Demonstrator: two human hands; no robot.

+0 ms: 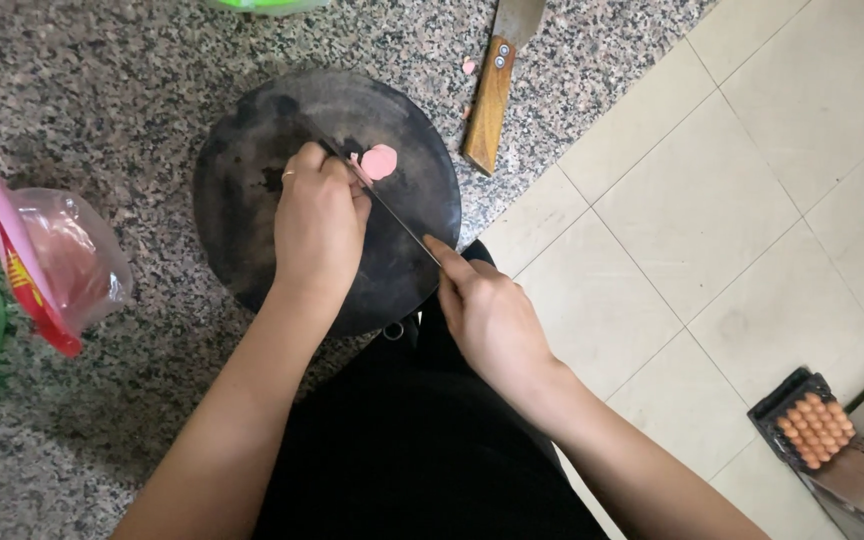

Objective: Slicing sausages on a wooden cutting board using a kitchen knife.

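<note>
At frame centre, a pink sausage slice lies on the round dark board. The left hand curls closed over the food; the right hand grips a thin knife. A wooden-handled cleaver lies upper right, a plastic bag at left.

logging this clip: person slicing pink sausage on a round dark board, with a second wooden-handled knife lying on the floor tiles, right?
Not quite. In the head view the second knife lies on the speckled granite counter, not on the floor tiles. The rest holds: the pink slices sit on the round dark board.

Kitchen, granite counter, round chopping board, cleaver
</note>
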